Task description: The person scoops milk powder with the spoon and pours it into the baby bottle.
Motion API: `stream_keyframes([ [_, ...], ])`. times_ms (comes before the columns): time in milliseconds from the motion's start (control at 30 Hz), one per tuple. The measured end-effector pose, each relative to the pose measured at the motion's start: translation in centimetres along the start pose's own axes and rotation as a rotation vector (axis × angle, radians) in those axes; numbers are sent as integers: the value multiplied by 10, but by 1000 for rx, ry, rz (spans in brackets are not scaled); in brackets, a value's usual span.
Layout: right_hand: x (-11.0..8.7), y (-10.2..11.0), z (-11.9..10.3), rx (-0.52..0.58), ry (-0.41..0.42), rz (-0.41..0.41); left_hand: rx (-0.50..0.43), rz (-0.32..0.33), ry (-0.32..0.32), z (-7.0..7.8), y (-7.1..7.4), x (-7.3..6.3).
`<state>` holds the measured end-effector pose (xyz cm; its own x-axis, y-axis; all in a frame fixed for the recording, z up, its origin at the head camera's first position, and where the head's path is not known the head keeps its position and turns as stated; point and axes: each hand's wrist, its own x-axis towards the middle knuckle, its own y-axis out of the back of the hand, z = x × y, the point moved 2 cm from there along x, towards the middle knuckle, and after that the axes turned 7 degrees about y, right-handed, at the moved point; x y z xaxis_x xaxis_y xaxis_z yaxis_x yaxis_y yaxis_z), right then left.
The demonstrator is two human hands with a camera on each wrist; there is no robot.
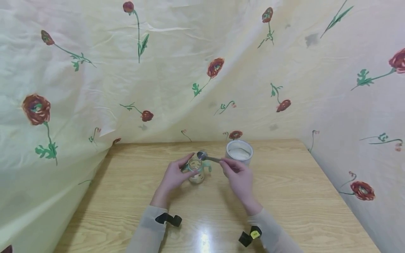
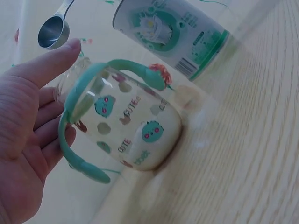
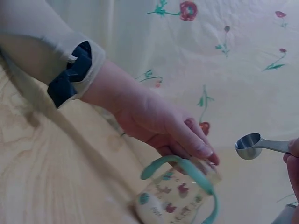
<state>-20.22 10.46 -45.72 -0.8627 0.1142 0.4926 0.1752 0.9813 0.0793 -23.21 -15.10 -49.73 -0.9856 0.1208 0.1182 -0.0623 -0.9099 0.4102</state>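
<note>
A clear baby bottle [image 1: 197,178] with mint-green handles and cartoon prints stands upright on the table, its mouth uncovered. Around its neck my left hand [image 1: 175,174] holds it, thumb on one side and fingers on the other; a pale layer shows at the bottom of the bottle [image 2: 135,121] in the left wrist view. My right hand [image 1: 238,177] pinches the handle of a metal measuring spoon [image 1: 201,155]. The spoon's bowl hovers just above the bottle's mouth, apart from it. In the right wrist view, only fingertips of the right hand [image 3: 293,161] show.
An opened white-and-green can [image 2: 173,32] of pale powder stands behind my right hand, its rim [image 1: 239,142] facing up. The wooden table [image 1: 300,196] reaches back to a flower-printed cloth [image 1: 177,77] hanging behind and at both sides.
</note>
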Motion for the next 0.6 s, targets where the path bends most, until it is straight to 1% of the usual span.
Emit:
stream_keyframes([
  [133, 7, 11, -4, 12, -57, 31, 9, 22, -45, 8, -1, -1],
  [400, 22, 35, -15, 79, -44, 108, 51, 61, -119, 23, -3, -3],
  [500, 27, 43, -15, 76, -52, 137, 58, 64, -146, 28, -5, -3],
  [600, 31, 50, -14, 63, -43, 157, 52, 65, -160, 34, -8, -4],
])
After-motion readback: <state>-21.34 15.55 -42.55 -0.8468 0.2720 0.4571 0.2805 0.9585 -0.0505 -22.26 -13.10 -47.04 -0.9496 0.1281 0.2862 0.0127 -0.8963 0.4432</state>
